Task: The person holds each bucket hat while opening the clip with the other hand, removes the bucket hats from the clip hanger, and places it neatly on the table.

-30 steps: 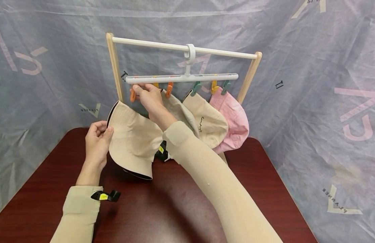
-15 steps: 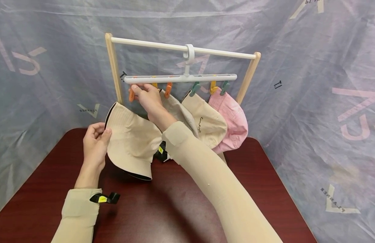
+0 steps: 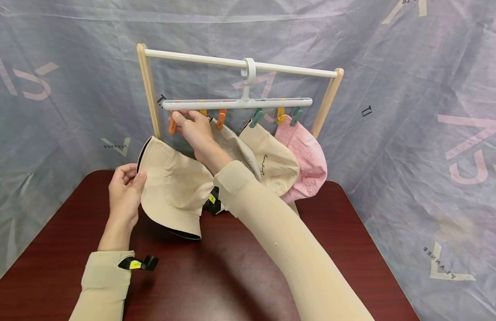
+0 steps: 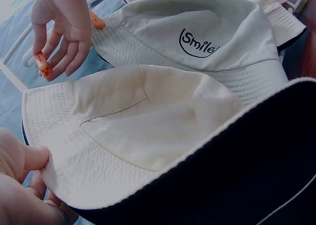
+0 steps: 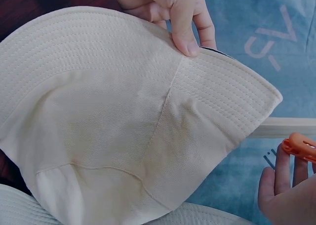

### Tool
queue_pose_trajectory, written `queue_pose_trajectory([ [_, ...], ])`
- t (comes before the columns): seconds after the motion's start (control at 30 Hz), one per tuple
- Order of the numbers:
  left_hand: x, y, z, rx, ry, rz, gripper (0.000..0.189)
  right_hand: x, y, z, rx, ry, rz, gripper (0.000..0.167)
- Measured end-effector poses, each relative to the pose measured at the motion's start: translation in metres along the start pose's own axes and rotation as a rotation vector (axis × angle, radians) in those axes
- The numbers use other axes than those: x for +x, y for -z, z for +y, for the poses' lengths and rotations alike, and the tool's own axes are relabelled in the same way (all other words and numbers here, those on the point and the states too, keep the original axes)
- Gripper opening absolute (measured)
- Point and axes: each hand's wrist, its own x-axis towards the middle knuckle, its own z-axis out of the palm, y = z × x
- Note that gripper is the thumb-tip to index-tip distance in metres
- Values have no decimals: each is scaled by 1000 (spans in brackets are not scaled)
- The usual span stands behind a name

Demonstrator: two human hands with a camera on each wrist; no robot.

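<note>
My left hand [image 3: 125, 191] pinches the brim of a cream bucket hat [image 3: 173, 187] with a black lining, thumb on the cream side. The hat is tilted, its upper brim corner below the left end of a white clip hanger [image 3: 232, 105]. At that end my right hand [image 3: 197, 133] pinches an orange clothespin [image 5: 300, 147] between thumb and fingers. The hat's edge lies apart from this clothespin in the left wrist view. Behind the cream hat hangs a pale grey bucket hat [image 4: 232, 32] marked "Smile", held by another orange clothespin [image 3: 221, 119].
A cream hat with script [image 3: 278, 165] and a pink hat [image 3: 308, 156] hang from green clothespins and a yellow clothespin [image 3: 281, 116] to the right. The hanger hooks over a white rod [image 3: 296, 69] on a wooden-post rack, standing on a dark red table [image 3: 248, 267].
The head view has shifted slightly, moving the scene a little left. My left hand and the cream hat sit slightly lower. The right hand keeps its grip on the orange clothespin.
</note>
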Motion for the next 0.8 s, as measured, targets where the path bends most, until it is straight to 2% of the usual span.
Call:
queue_pose_trajectory([
  [0.57, -2, 5, -4, -9, 6, 15, 22, -5, 4, 1, -41, 2, -41, 32],
  [0.8, -2, 3, -5, -18, -22, 5, 21, -7, 5, 0, -79, 26, -46, 30],
])
